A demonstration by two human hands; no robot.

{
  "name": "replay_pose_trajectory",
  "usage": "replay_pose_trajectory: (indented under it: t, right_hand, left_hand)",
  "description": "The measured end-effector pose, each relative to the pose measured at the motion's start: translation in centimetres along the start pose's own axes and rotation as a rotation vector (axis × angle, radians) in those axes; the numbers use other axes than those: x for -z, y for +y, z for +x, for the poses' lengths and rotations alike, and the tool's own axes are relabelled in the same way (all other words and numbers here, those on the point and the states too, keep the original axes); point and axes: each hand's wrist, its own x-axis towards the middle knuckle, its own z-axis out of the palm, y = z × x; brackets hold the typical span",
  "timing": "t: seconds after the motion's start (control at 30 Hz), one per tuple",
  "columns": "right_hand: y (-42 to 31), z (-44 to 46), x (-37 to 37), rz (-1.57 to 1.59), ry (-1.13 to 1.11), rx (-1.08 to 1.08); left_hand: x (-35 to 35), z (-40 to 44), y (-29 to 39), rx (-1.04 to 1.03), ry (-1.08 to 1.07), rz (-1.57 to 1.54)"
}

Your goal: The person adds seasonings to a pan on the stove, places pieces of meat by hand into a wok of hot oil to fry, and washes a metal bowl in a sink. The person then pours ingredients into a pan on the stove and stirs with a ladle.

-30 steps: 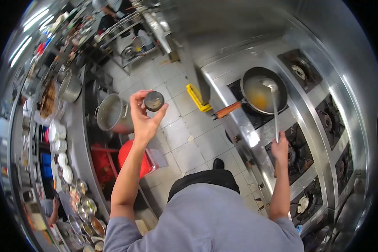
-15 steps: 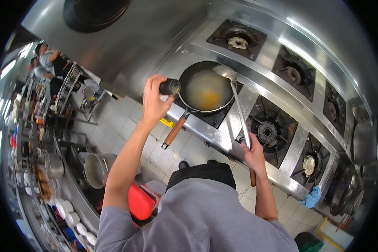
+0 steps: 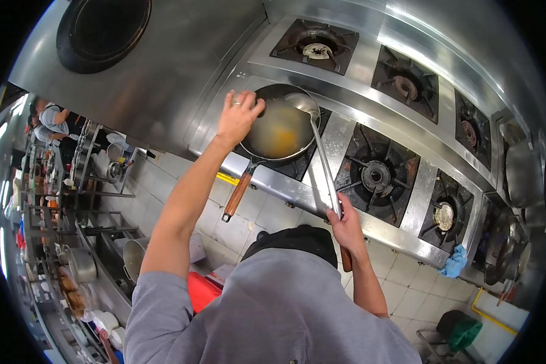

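A dark frying pan (image 3: 270, 93) with a wooden handle (image 3: 239, 194) sits on the front left burner. Cloudy liquid (image 3: 283, 128) fills it, with a blurred orange-yellow patch. My left hand (image 3: 241, 114) hovers over the pan's left rim, knuckles up and fingers curled. The small dark bottle it gripped in the earlier frame is hidden behind the fingers or lost against the dark pan. Lower right, my right hand (image 3: 346, 223) is closed around a long metal ladle (image 3: 326, 161) with a wooden grip end. The ladle's bowl rests inside the pan's far right edge.
Several burners, including the front middle one (image 3: 376, 175), line the steel stove. A blue cloth (image 3: 453, 261) hangs at its front right corner. Behind my left arm are a red container (image 3: 202, 291) and a large pot (image 3: 133, 259). Two people stand far left.
My left hand has turned knuckles up and come closer over the pan, so its bottle no longer shows. The ladle's bowl has dipped into the pan. The whole view has shifted slightly.
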Motion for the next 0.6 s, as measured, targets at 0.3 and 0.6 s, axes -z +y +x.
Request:
replay_pose_trajectory:
  t: [0.3,0.6]
  right_hand:
    - [0.4,1.5,1.0,0.006,-0.055,0.042]
    - [0.8,1.1,1.6,0.032,-0.094,0.017]
  left_hand:
    - [-0.6,-1.3,1.6,-0.062,0.023,0.111]
    - [0.0,-1.0,2.5,0.041,-0.058,0.123]
